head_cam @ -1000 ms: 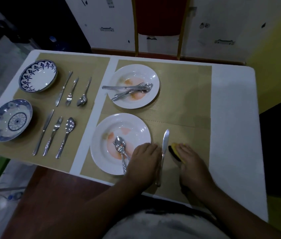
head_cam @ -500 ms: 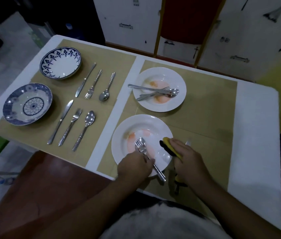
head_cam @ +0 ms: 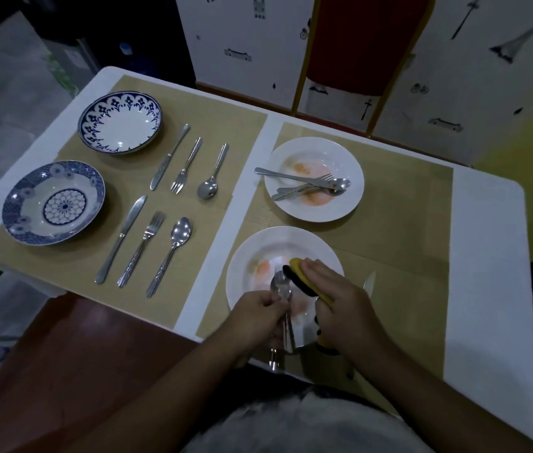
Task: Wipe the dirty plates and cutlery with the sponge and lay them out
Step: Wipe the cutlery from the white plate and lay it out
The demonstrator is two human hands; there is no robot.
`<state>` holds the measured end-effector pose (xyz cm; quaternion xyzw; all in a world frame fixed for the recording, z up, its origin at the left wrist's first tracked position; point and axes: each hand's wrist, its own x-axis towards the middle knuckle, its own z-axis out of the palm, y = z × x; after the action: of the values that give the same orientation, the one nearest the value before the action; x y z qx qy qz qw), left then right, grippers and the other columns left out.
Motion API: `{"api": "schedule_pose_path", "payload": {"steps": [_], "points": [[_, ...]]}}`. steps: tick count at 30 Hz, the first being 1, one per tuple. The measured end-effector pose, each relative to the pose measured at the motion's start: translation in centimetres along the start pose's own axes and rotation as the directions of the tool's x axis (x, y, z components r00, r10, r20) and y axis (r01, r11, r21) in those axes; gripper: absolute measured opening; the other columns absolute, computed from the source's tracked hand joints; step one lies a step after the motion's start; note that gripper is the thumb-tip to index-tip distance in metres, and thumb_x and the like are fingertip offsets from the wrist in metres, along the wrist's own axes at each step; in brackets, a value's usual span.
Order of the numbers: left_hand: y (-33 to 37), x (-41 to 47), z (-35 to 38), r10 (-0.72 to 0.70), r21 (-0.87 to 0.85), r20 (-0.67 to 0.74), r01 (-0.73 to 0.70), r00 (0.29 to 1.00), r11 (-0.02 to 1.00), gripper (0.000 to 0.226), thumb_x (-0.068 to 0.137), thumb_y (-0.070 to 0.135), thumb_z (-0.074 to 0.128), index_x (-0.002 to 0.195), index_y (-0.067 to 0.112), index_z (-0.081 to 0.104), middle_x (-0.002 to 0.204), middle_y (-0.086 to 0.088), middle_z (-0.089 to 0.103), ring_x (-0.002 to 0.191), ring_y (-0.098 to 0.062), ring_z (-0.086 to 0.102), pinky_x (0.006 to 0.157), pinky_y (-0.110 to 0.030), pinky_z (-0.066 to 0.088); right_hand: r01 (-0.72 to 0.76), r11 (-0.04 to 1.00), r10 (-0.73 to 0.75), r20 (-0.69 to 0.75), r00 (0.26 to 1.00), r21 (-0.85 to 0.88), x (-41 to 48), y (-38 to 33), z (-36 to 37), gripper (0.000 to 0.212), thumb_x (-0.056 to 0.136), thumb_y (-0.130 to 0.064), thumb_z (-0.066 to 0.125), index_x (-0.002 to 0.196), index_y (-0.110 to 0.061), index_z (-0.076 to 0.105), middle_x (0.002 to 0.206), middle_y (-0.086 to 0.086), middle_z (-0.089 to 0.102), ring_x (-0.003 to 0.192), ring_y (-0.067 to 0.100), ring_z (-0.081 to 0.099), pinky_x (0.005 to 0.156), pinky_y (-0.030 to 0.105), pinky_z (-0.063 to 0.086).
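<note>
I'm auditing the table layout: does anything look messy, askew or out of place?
The near plate and far plate carry orange smears. On the far one a cutlery heap of knife, fork and spoon lies crossed, one handle jutting over the left rim. The left mat looks tidy, in neat rows.

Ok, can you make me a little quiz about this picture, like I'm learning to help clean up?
1. True or false: the right hand holds the sponge over the near white plate.
2. What does the left hand grip? A) the spoon B) a cup C) a napkin
3. Fill in: smears and cutlery lie untouched on the ___ white plate.
Key: 1 true. 2 A. 3 far: the far white plate bears orange smears and cutlery.
</note>
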<state>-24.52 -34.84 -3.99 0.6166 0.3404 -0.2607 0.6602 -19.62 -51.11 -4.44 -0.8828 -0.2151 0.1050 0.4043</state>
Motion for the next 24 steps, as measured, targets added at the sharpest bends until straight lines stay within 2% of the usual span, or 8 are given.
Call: {"api": "schedule_pose_path", "payload": {"steps": [3,6,11,13,16,18,21,24], "points": [[0.1,-0.3,-0.6,-0.031,-0.082,0.027,0.033,0.999,0.996,0.024,0.101,0.021,0.056,0.089,0.006,0.07,0.062,-0.011,0.068,0.061,-0.027,0.068,0.058,-0.034,0.056,0.07,0.997,-0.069,0.047,0.997,-0.025,0.0,-0.3,1.6,0.066,0.073,0.002,0.038,0.135,-0.017,0.051,0.14,-0.012,0.043,0.136,0.006,0.034,0.112,0.022,0.028],[0.1,-0.4,-1.3,0.007,-0.106,0.021,-0.005,1.0,0.994,0.023,0.102,0.017,0.054,0.092,0.005,0.071,0.062,-0.006,0.065,0.057,-0.02,0.061,0.051,-0.028,0.049,0.124,0.988,-0.113,0.12,0.986,-0.087,0.0,-0.4,2.9,0.062,0.078,-0.01,0.03,0.135,-0.015,0.052,0.142,-0.006,0.045,0.137,0.012,0.036,0.113,0.023,0.026],[-0.7,-0.7,-2.3,0.019,-0.152,0.005,-0.018,1.0,0.988,0.024,0.101,0.012,0.053,0.091,0.001,0.072,0.056,-0.001,0.059,0.051,-0.014,0.054,0.043,-0.021,0.04,0.164,0.961,-0.117,0.209,0.971,-0.223,1.9,1.5,3.1,0.051,0.086,-0.012,0.039,0.135,-0.012,0.051,0.139,0.006,0.052,0.135,0.022,0.041,0.111,0.041,0.035],[-0.9,-0.5,-2.6,0.02,-0.167,0.025,-0.016,0.999,0.986,0.022,0.101,0.01,0.053,0.093,-0.001,0.071,0.061,-0.002,0.058,0.049,-0.012,0.051,0.043,-0.021,0.038,0.111,0.969,-0.072,0.173,0.982,-0.223,3.0,1.3,2.7,0.053,0.083,-0.026,0.042,0.131,-0.007,0.055,0.134,0.01,0.056,0.129,0.025,0.047,0.108,0.037,0.036],[-0.7,0.1,-3.4,0.001,-0.139,0.016,0.002,1.0,0.99,0.019,0.101,0.011,0.053,0.093,0.006,0.071,0.074,-0.004,0.065,0.05,-0.01,0.048,0.046,-0.022,0.037,-0.135,0.991,0.135,-0.035,0.99,-0.02,4.0,0.5,2.0,0.053,0.081,0.005,0.044,0.131,-0.01,0.056,0.134,0.004,0.056,0.126,0.016,0.05,0.107,0.022,0.033],[-0.4,0.5,-3.8,-0.022,-0.13,-0.01,0.02,1.0,0.991,0.016,0.099,0.009,0.056,0.099,0.008,0.071,0.081,-0.007,0.067,0.055,-0.012,0.049,0.051,-0.023,0.039,-0.27,0.957,0.281,-0.119,0.952,0.103,4.1,0.1,1.7,0.064,0.08,0.015,0.043,0.133,-0.018,0.054,0.137,-0.004,0.053,0.127,0.008,0.047,0.11,0.025,0.035],[-0.2,0.8,-4.0,-0.026,-0.131,-0.042,0.021,0.999,0.991,0.015,0.095,0.004,0.059,0.099,0.007,0.073,0.077,-0.013,0.06,0.058,-0.018,0.047,0.052,-0.028,0.036,-0.1,0.992,0.11,-0.15,0.983,0.075,3.7,-1.2,1.4,0.063,0.076,0.007,0.043,0.133,-0.017,0.054,0.138,-0.007,0.05,0.129,0.005,0.044,0.111,0.025,0.033],[-0.1,0.7,-3.6,0.003,-0.112,-0.027,-0.006,1.0,0.994,0.018,0.095,0.004,0.058,0.095,0.008,0.075,0.067,-0.012,0.055,0.05,-0.018,0.045,0.049,-0.027,0.029,0.14,0.984,-0.14,0.013,0.99,-0.108,2.6,-1.7,2.5,0.061,0.075,-0.009,0.039,0.134,-0.014,0.052,0.139,-0.005,0.048,0.135,0.01,0.037,0.113,0.022,0.026]]}}
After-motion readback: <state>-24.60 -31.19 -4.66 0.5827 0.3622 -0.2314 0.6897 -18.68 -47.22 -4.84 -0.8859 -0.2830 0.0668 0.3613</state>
